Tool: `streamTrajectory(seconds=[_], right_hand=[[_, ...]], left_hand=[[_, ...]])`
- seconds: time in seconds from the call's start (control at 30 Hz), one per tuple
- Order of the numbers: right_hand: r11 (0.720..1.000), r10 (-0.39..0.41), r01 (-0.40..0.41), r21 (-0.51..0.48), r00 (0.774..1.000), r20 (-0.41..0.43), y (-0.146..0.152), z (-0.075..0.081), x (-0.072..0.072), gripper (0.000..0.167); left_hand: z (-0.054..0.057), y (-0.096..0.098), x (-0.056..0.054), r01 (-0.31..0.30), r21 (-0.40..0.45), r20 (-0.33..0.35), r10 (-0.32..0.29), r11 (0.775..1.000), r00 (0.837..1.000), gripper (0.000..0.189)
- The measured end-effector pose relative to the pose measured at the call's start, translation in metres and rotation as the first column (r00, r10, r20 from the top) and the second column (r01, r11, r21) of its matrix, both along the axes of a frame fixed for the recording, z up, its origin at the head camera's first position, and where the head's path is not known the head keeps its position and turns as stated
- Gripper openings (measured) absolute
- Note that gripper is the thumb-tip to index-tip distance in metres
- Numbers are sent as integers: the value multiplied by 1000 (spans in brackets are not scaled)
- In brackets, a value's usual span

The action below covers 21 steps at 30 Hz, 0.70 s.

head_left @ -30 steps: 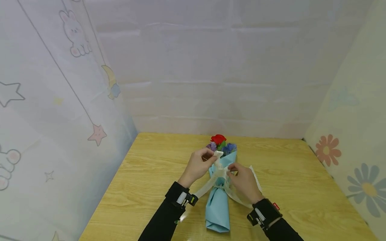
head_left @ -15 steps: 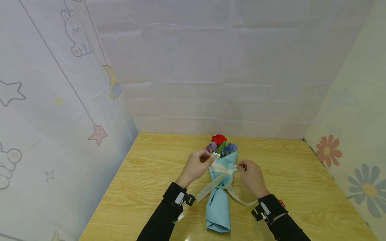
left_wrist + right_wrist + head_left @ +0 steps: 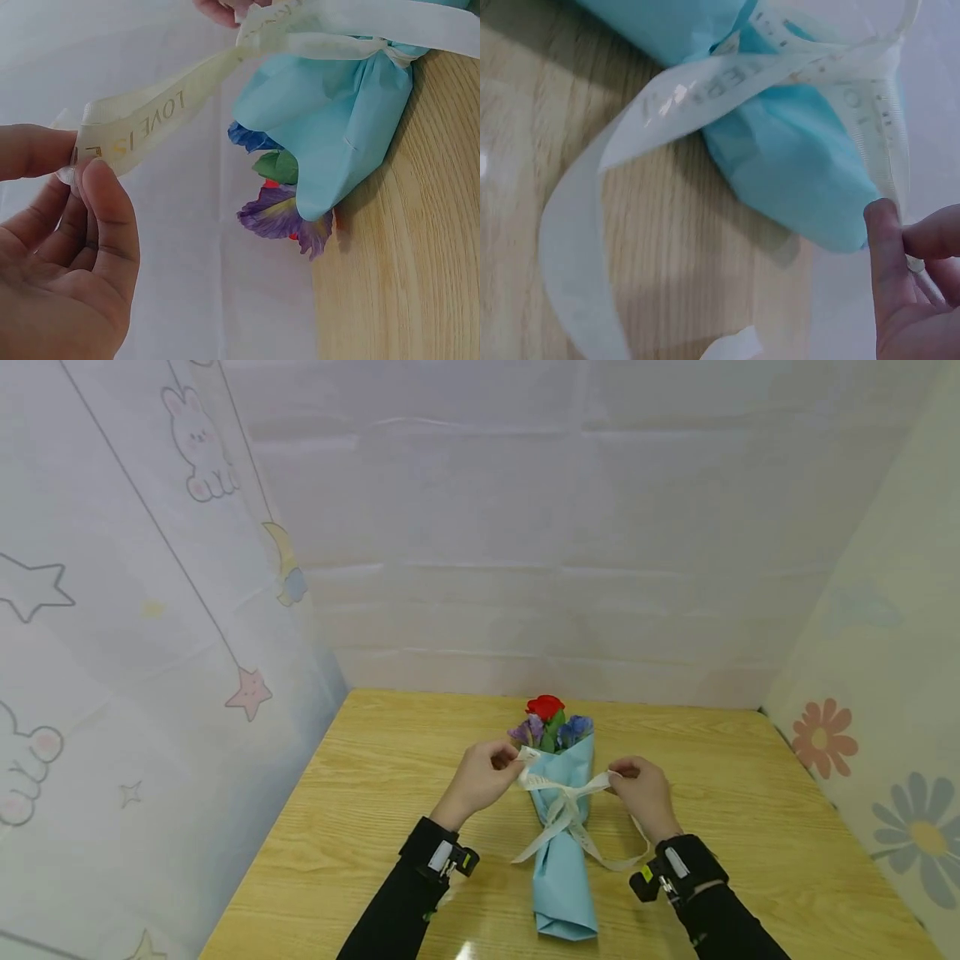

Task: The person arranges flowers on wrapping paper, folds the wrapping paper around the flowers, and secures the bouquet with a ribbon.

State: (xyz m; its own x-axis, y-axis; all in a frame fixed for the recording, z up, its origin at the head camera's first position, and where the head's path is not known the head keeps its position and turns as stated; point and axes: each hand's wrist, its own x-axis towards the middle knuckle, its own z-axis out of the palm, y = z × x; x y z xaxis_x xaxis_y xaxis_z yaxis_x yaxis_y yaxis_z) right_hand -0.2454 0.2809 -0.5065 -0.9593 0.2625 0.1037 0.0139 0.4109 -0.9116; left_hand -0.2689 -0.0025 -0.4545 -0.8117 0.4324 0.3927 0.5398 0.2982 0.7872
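A bouquet wrapped in light blue paper (image 3: 564, 893) lies on the table, its flowers pointing away from me. A cream ribbon (image 3: 564, 808) with gold lettering circles its middle and is knotted in front. My left hand (image 3: 480, 779) pinches one ribbon loop between thumb and fingertips, up and left of the knot; lettering shows along it in the left wrist view (image 3: 161, 112). On the other side my right hand (image 3: 645, 793) pinches the opposite loop, pulled out rightward. Two loose tails hang below the knot, one curving toward my right wrist.
A red rose (image 3: 545, 707), a purple flower (image 3: 527, 730) and a blue flower (image 3: 576, 730) stick out of the paper's top. The wooden table (image 3: 360, 760) meets a pale cloth wall (image 3: 525, 527) at the back, with printed cloth walls on both sides.
My hands have moved apart, the right one outward and the left slightly down and left. The loops are drawn wider and the knot looks tighter. The bouquet has shifted a little right.
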Motion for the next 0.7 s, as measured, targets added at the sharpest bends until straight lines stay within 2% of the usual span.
streamTrajectory(seconds=[0.13,0.23,0.33,0.4,0.47,0.57,0.63,0.7], right_hand=[[997,37,-38,-68,999,-13,-6,12,-4,34],[997,68,-70,-33,996,-52,-11,23,-7,30],[994,94,-89,61,992,-85,-15,33,-10,26],[990,121,-114,80,988,-91,-16,40,-11,27],[987,151,-146,63,984,-90,-19,45,-11,28],[979,202,-202,6,976,-87,-24,51,-10,28],[974,224,-225,-4,971,-85,-26,54,-9,26],[972,233,-234,4,969,-80,-28,56,-8,24]], left_hand=[[4,5,1,13,23,16,-13,1000,1000,9],[9,11,6,48,49,15,-49,998,999,9],[11,19,14,135,67,8,-136,988,991,9],[8,26,21,211,46,9,-212,976,977,8],[1,33,28,271,-3,16,-271,963,963,7],[-15,43,37,319,-88,30,-318,944,948,4],[-27,50,42,328,-180,4,-333,927,943,4],[-40,58,48,318,-302,-50,-348,899,936,4]])
